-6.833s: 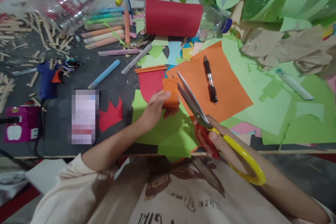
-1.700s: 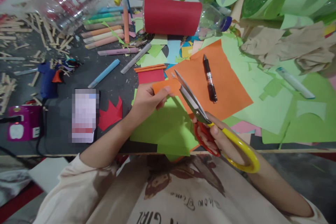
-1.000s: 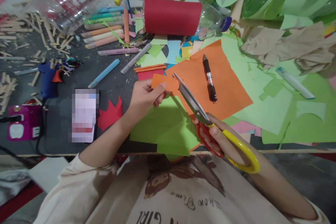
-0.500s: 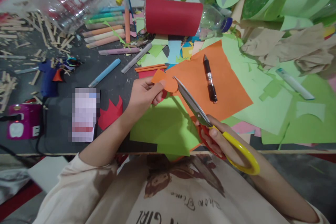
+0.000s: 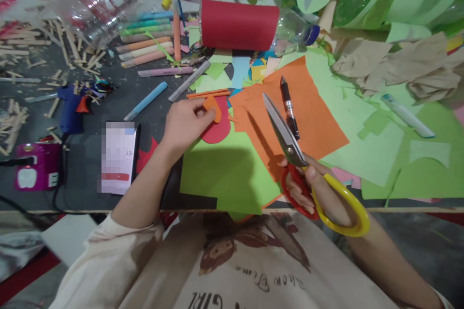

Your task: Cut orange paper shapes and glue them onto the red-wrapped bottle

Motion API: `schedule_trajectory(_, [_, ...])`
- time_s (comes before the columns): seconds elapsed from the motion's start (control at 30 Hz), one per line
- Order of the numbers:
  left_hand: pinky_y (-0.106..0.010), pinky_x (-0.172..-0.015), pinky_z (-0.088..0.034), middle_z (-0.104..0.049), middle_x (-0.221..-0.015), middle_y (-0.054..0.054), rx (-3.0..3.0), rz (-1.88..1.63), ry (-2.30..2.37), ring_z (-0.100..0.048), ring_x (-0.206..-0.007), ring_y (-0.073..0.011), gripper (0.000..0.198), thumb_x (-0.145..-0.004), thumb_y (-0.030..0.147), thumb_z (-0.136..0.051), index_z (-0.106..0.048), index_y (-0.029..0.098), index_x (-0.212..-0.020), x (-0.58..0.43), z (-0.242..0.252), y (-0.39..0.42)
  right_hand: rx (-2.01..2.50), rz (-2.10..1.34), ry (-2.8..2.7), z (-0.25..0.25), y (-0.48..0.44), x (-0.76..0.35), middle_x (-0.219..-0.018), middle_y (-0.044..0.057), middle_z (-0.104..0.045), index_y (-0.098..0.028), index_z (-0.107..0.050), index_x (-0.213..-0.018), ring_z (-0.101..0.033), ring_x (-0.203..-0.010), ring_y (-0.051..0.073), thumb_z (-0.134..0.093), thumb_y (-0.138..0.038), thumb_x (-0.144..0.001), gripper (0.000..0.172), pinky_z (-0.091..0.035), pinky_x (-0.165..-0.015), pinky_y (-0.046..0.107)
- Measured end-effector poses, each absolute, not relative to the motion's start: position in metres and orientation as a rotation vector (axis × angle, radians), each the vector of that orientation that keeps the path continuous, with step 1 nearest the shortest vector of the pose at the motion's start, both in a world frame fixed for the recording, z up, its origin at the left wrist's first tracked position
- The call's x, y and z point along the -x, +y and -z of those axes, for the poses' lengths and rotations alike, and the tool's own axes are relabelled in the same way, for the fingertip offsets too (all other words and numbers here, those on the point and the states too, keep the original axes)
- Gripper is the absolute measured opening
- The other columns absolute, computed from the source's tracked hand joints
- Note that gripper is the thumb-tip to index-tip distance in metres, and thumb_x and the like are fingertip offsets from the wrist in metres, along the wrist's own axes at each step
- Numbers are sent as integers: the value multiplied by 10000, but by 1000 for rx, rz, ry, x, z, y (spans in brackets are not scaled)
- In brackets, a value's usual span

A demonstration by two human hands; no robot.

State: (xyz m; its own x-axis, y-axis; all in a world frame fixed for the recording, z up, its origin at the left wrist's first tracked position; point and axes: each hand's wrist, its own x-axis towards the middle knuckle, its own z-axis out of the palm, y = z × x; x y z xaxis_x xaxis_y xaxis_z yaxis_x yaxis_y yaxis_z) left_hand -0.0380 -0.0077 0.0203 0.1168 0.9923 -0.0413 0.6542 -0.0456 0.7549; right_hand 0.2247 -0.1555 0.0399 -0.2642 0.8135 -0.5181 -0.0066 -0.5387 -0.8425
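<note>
My left hand point(image 5: 186, 123) pinches a small rounded orange paper cutout point(image 5: 213, 107) over a red paper shape point(image 5: 217, 128) on the table. My right hand point(image 5: 321, 190) grips scissors point(image 5: 290, 147) with one red and one yellow handle; the blades are closed and point up and left, apart from the cutout. Under the blades lies a large orange paper sheet point(image 5: 311, 111) with a black pen point(image 5: 289, 106) on it. A green paper sheet point(image 5: 224, 169) lies between my hands, near the table's front edge.
A red paper roll point(image 5: 239, 24) lies at the back. Coloured markers point(image 5: 145, 48) and wooden sticks point(image 5: 21, 53) lie at the left, with a blue glue gun point(image 5: 68, 108), a magenta box point(image 5: 34, 171) and a phone point(image 5: 118, 157). Green paper scraps point(image 5: 398, 154) cover the right.
The scissors have come away from the orange piece and moved right, blades closed. My left hand moved left and down with a smaller cutout; orange offcuts now lie on the sheet.
</note>
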Motion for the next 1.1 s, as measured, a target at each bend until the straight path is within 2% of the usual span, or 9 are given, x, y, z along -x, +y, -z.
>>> schedule_trajectory(0.07, [-310,-666,-465,-596,-704,13,-1991,-767,1748,-568,-670,-152,116,-770,280,-685,-633,207,-844,42,-16,-7,1393,-1878,-946,-40,-155,-226,-488,-93,-398,-253,-435,-942,-322,-373,93,-370,-626,-977,380,-329,-383,233])
schedule_trajectory(0.1, [-349,-750,-491,-654,-852,-22,-2112,-811,1768,-615,-799,-191,234,-778,307,-699,-634,214,-982,42,-14,-7,1395,-1885,-918,-40,-155,-227,-498,-92,-404,-257,-432,-949,-321,-374,93,-374,-631,-973,379,-329,-379,234])
schedule_trajectory(0.2, [-443,-954,-473,-665,-1204,-91,-2487,-708,1536,-609,-1123,-273,333,-860,367,-643,-609,230,-1161,34,-7,-14,1415,-1894,-874,-41,-154,-227,-505,-89,-411,-262,-430,-947,-333,-364,95,-398,-653,-953,393,-332,-367,238])
schedule_trajectory(0.27, [-449,-1049,-428,-659,-1293,-81,-2628,-495,1282,-577,-1236,-274,260,-931,365,-557,-639,242,-1144,26,-4,-22,1422,-1890,-878,-41,-154,-227,-497,-88,-412,-261,-434,-946,-340,-362,99,-411,-662,-944,401,-335,-363,239])
schedule_trajectory(0.43, [-453,-1164,-339,-640,-1369,-123,-2609,-252,1196,-560,-1305,-270,442,-953,363,-531,-557,196,-1362,14,2,-32,1430,-1880,-900,-40,-154,-228,-526,-87,-417,-269,-452,-971,-329,-363,95,-422,-634,-955,366,-330,-355,234])
schedule_trajectory(0.73, [-397,-1064,-419,-758,-1077,-87,-2486,-446,1095,-690,-1038,-236,315,-986,355,-410,-676,213,-1077,20,1,-22,1391,-1927,-907,-44,-151,-226,-509,-77,-393,-252,-443,-898,-318,-388,95,-382,-602,-981,364,-328,-393,248])
schedule_trajectory(0.9, [-344,-862,-498,-752,-884,-56,-2272,-616,1312,-690,-871,-221,222,-884,222,-478,-679,219,-975,18,-2,-28,1395,-1943,-925,-45,-150,-225,-498,-68,-396,-245,-422,-801,-333,-381,94,-394,-634,-962,421,-314,-378,246])
schedule_trajectory(1.0, [-319,-836,-509,-738,-908,-34,-2031,-822,1341,-685,-862,-183,122,-881,242,-532,-648,226,-911,19,-6,-30,1390,-1940,-932,-45,-150,-225,-489,-68,-389,-244,-429,-802,-332,-381,97,-390,-638,-962,427,-321,-380,247])
schedule_trajectory(1.1, [-353,-939,-515,-688,-1091,-38,-1831,-1110,1305,-650,-1056,-182,148,-924,366,-582,-623,236,-867,22,-5,-26,1394,-1916,-909,-46,-150,-224,-489,-80,-388,-250,-449,-906,-323,-377,101,-407,-613,-969,371,-323,-383,246])
